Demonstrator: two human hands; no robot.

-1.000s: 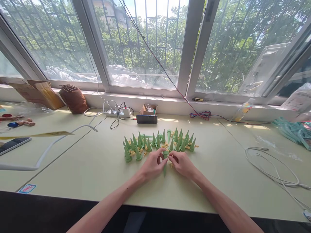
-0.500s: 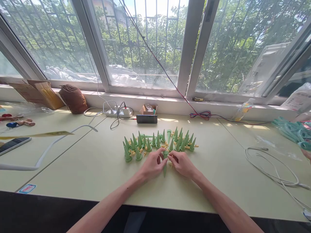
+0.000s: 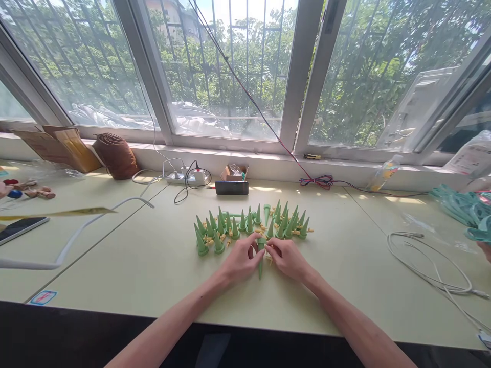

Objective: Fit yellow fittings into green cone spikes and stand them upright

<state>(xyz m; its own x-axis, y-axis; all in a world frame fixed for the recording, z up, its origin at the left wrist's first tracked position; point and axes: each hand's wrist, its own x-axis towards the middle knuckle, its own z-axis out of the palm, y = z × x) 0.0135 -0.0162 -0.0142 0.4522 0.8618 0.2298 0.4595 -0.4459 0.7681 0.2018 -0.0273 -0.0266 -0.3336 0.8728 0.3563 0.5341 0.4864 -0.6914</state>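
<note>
My left hand (image 3: 242, 258) is closed around a green plant watering spike (image 3: 261, 271), whose point faces down toward me and whose wide collar is at the top. My right hand (image 3: 287, 259) pinches at the right side of that collar; what lies between its fingertips is hidden. Small yellow valve pieces (image 3: 269, 259) show just under the right fingers. Beyond both hands, several green spikes (image 3: 217, 243) stand point up on the table, with yellow valves (image 3: 230, 233) among them. One more spike (image 3: 267, 213) is point down.
Behind the spikes a phone (image 3: 231, 188) leans on a small cardboard box (image 3: 240, 171). A power strip (image 3: 187, 177) is at the back. White cables (image 3: 433, 263) lie right, near a co-worker's hand (image 3: 484, 250) and green tubing (image 3: 458, 207). Another person's hand (image 3: 4, 190) is far left.
My hands and the spike have hardly moved. At the far left another person's hand has come into view by the red and blue things. The green tubing at the right has shifted.
</note>
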